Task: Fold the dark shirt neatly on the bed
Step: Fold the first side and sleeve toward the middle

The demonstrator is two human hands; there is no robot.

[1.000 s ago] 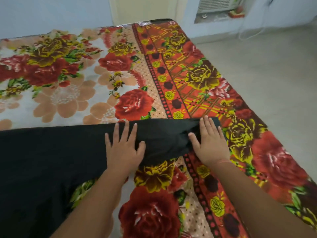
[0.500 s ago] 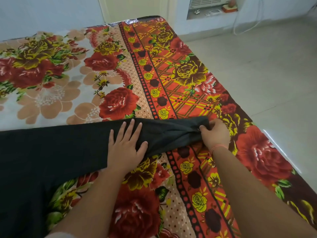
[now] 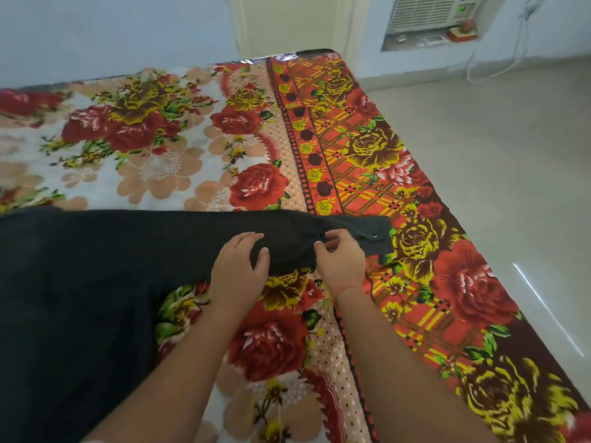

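Left hand (image 3: 238,266) now pinches the dark cotton shirt (image 3: 96,266) at mid-frame instead of pressing flat; right hand (image 3: 340,259) has slid inward, its grip nipping the sleeve. The shirt lies unfolded across the floral-blanketed bed (image 3: 415,282), so I judge a sleeve fold is starting.

From my feed, the dark shirt (image 3: 96,282) runs off the left and bottom edges, so I can't see its full shape. Its body covers the bed (image 3: 192,148) beneath it. My left hand (image 3: 238,270) curls its fingertips into the sleeve cloth, hiding them. The items on the far window ledge (image 3: 460,30) are too small to identify.
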